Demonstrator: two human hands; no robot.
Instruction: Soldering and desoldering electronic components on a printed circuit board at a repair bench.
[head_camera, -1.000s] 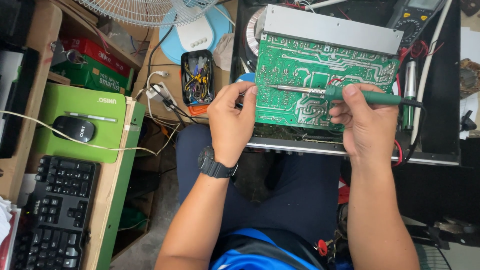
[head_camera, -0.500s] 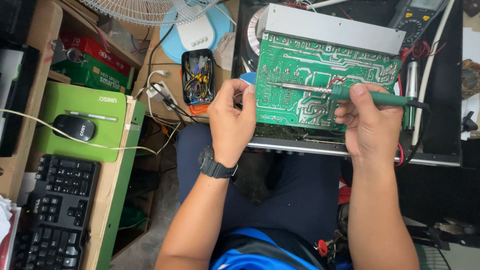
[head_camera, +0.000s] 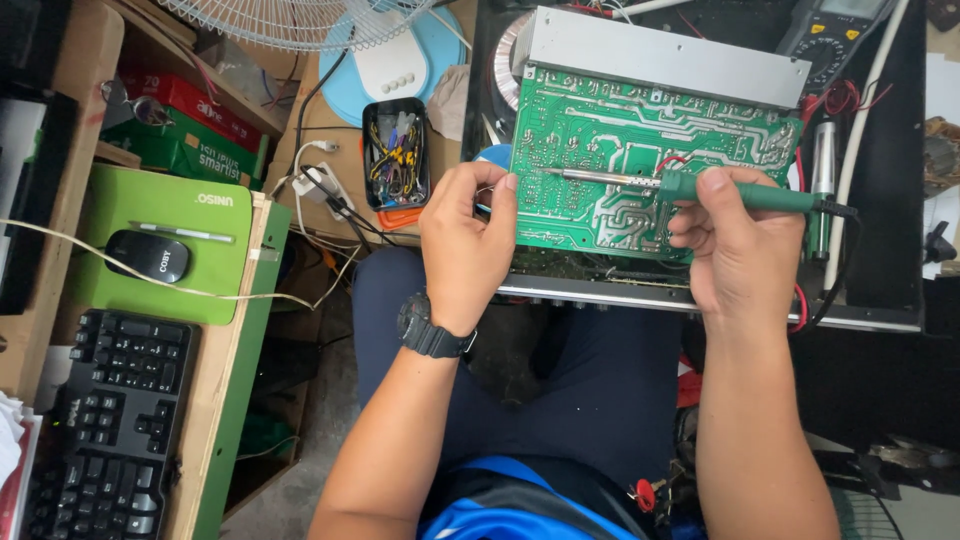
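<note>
The open metal chassis (head_camera: 700, 300) holds 1 green circuit board (head_camera: 600, 150), tilted up solder side toward the camera. The small black tray (head_camera: 395, 150) left of it contains mixed small tools or leads, too fine to identify. The soldering iron (head_camera: 690, 187) lies horizontally across the board, tip pointing left. The right hand (head_camera: 740, 250) is clamped around its green handle. The left hand (head_camera: 465, 245) pinches at the board's left edge, possibly holding solder wire.
</note>
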